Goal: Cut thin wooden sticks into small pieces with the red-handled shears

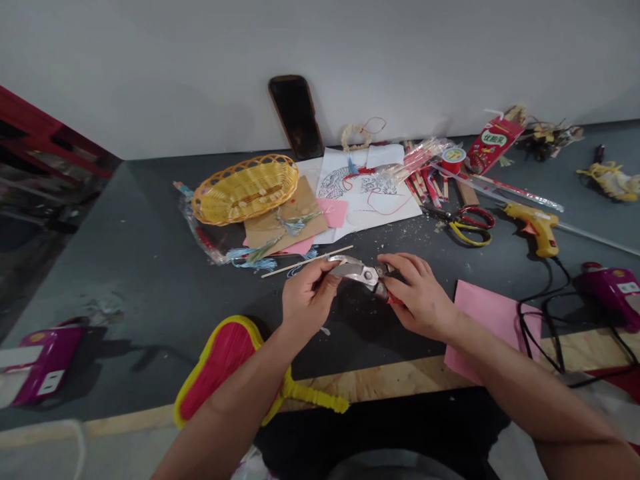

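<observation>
My right hand [417, 293] is wrapped round the red handles of metal cutters [369, 275], whose blades point left. The blades reach the fingertips of my left hand [311, 293], which is pinched at them; what it holds is too small to make out. A thin wooden stick [300, 262] lies on the dark table just behind my left hand. Below my left forearm rests a red and yellow fan-shaped piece [220, 363] with a yellow handle.
A yellow basket [245, 190], papers [370, 213] and blue tassels [257, 260] lie behind my hands. To the right are scissors [470, 225], a glue gun [537, 227], black cable [545, 313] and pink paper [490, 320]. A phone [296, 117] leans against the wall.
</observation>
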The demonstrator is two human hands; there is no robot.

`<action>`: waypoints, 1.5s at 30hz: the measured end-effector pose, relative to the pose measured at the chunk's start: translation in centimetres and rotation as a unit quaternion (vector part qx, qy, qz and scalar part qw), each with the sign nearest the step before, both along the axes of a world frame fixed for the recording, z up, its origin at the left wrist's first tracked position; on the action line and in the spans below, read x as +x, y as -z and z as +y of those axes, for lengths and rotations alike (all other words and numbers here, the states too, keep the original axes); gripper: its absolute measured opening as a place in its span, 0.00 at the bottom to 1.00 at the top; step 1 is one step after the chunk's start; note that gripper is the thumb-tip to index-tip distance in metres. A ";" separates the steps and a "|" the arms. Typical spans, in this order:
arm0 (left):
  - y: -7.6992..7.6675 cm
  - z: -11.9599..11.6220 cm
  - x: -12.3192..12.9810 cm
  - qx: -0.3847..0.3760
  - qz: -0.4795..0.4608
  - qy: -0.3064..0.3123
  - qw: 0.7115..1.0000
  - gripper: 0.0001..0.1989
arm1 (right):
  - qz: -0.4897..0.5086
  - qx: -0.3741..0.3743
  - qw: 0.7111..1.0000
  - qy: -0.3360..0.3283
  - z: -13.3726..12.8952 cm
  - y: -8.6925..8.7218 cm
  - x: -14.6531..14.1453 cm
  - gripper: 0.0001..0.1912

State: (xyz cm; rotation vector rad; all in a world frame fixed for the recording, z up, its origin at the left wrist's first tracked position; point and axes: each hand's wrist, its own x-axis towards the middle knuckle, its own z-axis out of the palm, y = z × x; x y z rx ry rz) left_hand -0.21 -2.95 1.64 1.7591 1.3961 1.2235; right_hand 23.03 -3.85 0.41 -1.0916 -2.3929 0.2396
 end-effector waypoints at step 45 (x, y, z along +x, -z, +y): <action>0.2 -0.1 -0.1 0.001 -0.003 -0.004 1.000 0.08 | 0.011 -0.005 1.000 0.004 -0.2 0.0 -0.3 0.13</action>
